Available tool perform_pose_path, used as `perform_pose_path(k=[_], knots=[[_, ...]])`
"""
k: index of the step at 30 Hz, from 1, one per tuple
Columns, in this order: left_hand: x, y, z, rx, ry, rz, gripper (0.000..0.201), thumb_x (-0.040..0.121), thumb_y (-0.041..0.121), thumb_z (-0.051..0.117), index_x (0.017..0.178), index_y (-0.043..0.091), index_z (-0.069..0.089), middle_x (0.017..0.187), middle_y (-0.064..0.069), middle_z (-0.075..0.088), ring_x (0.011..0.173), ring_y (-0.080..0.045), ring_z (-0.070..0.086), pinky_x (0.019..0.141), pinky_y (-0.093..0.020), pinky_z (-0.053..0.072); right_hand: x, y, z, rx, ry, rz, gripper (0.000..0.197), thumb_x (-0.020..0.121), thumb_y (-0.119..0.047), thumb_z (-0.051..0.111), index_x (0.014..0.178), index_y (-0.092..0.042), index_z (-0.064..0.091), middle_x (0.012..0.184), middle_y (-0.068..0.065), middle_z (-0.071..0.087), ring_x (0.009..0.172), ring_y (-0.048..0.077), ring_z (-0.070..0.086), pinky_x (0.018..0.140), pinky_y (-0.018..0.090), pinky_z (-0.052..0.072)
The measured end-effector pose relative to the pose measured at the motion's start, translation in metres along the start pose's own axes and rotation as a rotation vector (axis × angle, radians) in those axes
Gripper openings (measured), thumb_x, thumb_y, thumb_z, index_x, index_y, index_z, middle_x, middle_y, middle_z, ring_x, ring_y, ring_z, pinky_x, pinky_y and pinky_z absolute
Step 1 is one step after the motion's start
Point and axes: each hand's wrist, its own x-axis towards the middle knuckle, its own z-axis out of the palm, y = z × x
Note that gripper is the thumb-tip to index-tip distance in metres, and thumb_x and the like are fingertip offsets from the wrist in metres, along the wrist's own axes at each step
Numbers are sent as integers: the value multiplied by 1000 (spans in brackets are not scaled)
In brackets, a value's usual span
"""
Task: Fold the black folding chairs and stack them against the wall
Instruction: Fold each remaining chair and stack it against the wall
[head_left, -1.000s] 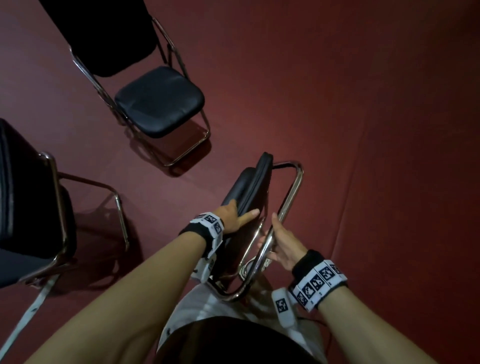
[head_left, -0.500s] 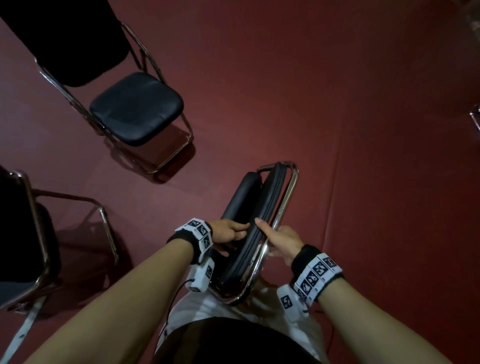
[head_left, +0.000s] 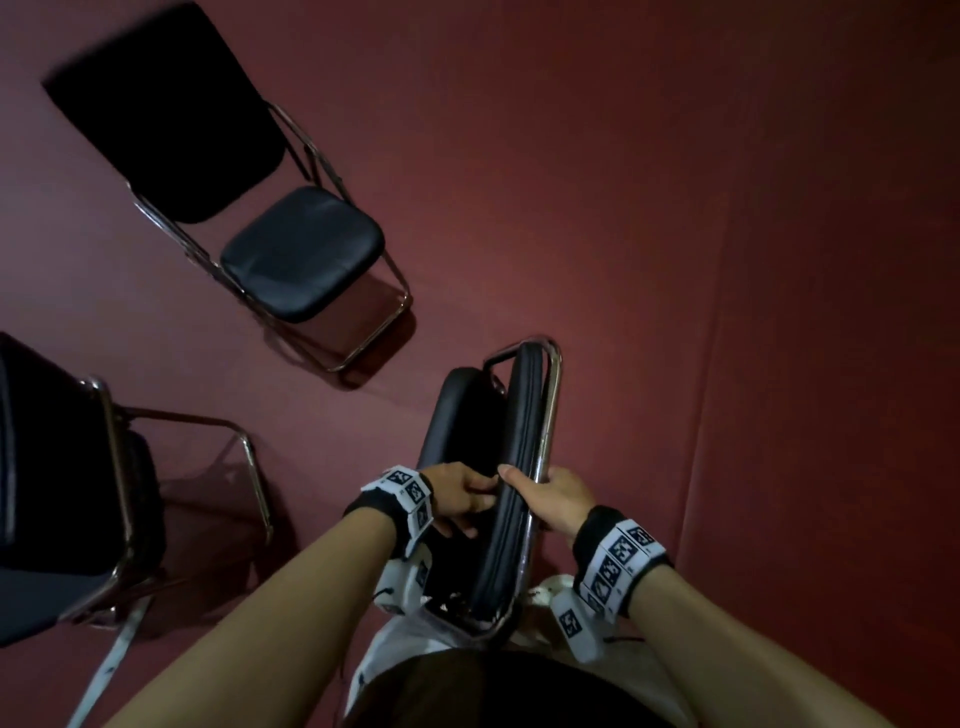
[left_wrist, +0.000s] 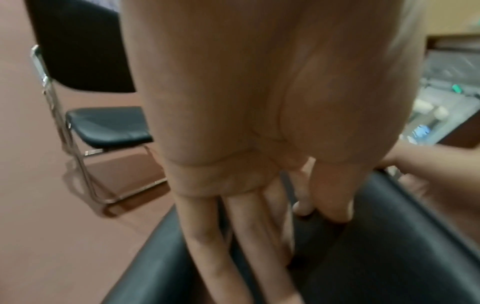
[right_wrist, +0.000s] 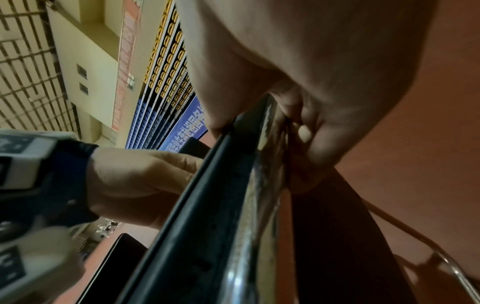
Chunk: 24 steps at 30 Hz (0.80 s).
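A folded black chair (head_left: 519, 441) stands upright in front of me, its seat pad (head_left: 449, 415) nearly flat against the backrest, with the chrome frame (head_left: 551, 405) on the right. My left hand (head_left: 460, 496) lies on the seat pad (left_wrist: 389, 246) with fairly straight fingers (left_wrist: 207, 236) reaching toward the gap between the pads. My right hand (head_left: 553, 493) grips the chair from the right, thumb over the backrest edge and fingers (right_wrist: 306, 131) curled round the chrome tube (right_wrist: 254, 205). The chair's lower part is hidden behind my arms and body.
Two more black chairs stand unfolded on the dark red carpet: one (head_left: 301, 249) at the upper left, also in the left wrist view (left_wrist: 109, 127), and one (head_left: 67, 493) at the left edge. A white strap (head_left: 119, 649) hangs at lower left. A carpet seam (head_left: 701, 364) runs down the right.
The seat has swung in close against the backrest and frame. My right thumb has come over the backrest edge, and my left hand has slid along the seat pad toward it.
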Motion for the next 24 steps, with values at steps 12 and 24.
perform_pose_path(k=[12,24], knots=[[57,176,37,71,104,48,37,106,31,46,142,25,51,113,-2,68,102,-28,72,78,-36,59,-10,51,-194,84,73,-70,79,87,-64,65,142,-8,51,143,7,57,123,21,57,100,24,43],[148,387,31,137,104,278,68,101,23,56,156,30,16,139,-17,55,101,-35,71,81,-52,60,7,135,-343,-53,329,14,51,74,-68,74,102,-27,60,91,-16,65,80,3,62,60,15,44]])
